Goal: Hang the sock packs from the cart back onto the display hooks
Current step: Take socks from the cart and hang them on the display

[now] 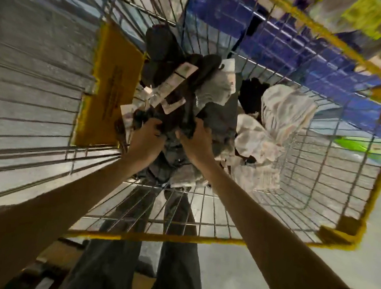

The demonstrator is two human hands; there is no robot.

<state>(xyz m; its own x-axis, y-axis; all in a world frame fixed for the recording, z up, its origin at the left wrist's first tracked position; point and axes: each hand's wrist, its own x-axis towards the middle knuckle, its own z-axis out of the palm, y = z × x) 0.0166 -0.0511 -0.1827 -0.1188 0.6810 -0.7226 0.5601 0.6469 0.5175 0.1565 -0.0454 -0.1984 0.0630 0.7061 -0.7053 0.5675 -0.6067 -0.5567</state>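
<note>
Beside the yellow seat flap (111, 85) at nine o'clock, the left hand (147, 140) and right hand (195, 140) dig into the middle of the wire cart (320, 191), fingers (155, 127) curled round dark sock packs (178, 110), likely gathering them for hanging; white sock packs (283, 113) lie at three o'clock.

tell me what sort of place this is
Most likely a shop floor, though the view is blurred. A wire shopping cart with yellow trim holds a heap of sock packs with card labels. The left hand and right hand grip packs in it; blurred coloured goods show beyond.
</note>
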